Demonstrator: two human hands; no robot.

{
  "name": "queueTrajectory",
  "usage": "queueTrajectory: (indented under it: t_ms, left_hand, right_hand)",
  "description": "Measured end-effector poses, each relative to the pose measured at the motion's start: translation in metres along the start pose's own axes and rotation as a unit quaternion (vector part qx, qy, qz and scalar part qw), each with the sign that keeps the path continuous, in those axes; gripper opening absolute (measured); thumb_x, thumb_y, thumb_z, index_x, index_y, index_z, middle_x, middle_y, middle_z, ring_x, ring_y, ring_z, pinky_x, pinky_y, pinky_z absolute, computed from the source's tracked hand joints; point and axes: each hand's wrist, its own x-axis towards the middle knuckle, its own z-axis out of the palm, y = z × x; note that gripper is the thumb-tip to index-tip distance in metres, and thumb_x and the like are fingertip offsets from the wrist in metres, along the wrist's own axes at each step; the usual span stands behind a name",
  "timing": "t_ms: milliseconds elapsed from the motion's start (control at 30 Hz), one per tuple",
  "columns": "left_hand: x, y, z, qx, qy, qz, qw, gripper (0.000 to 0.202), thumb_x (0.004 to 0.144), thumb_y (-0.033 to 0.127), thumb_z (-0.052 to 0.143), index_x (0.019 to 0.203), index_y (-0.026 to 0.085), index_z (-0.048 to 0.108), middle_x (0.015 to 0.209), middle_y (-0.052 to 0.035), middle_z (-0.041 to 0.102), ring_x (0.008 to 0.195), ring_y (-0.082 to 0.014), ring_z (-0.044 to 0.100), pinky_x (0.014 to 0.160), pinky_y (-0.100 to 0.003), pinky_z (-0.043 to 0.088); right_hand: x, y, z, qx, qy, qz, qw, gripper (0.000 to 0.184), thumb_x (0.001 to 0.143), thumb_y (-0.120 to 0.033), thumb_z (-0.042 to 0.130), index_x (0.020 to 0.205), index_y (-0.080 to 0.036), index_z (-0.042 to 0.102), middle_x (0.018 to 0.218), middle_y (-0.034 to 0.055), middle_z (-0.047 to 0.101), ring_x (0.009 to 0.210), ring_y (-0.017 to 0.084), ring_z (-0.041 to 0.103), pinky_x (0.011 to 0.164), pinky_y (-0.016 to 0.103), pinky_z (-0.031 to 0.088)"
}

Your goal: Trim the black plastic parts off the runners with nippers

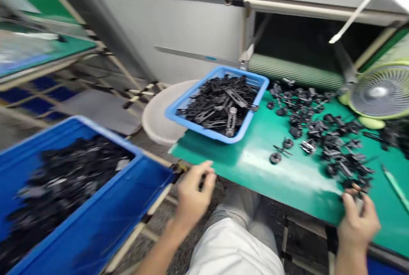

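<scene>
My left hand (193, 196) hangs just off the front edge of the green work surface, between the blue bin and the basket. Its fingers are curled into a pinch, and a small dark spot shows between them; blur hides what it is. On the right, my right hand (359, 219) reaches the near end of a pile of black plastic parts (338, 143). Thumb and fingers close around a small black plastic part (358, 196), mostly covered by the fingertips. A few loose round black parts (275, 158) lie left of the pile.
A light-blue basket (171, 115) full of long black plastic pieces stands at the left corner of the green mat (255, 172). Beside it are a whitish round tub (156, 115) and a big blue bin (139, 151) of black parts. A conveyor (297, 70), green fan (378, 91) and green pen-like tool (394, 185) sit right.
</scene>
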Motion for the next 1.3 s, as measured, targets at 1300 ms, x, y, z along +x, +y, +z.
queueTrajectory:
  t_ms: [1300]
  left_hand:
    - [0.009,0.131,0.100,-0.420,-0.141,-0.189,0.876,0.044,0.098,0.046,0.027,0.067,0.022,0.047,0.060,0.0010,0.047,0.057,-0.0149,0.045,0.059,-0.027,0.036]
  right_hand:
    - [-0.083,-0.105,0.045,0.105,-0.420,0.118,0.893,0.019,0.088,-0.032,0.056,0.096,-0.017,0.064,0.087,0.0040,0.061,0.084,0.020,0.057,0.079,0.029,0.048]
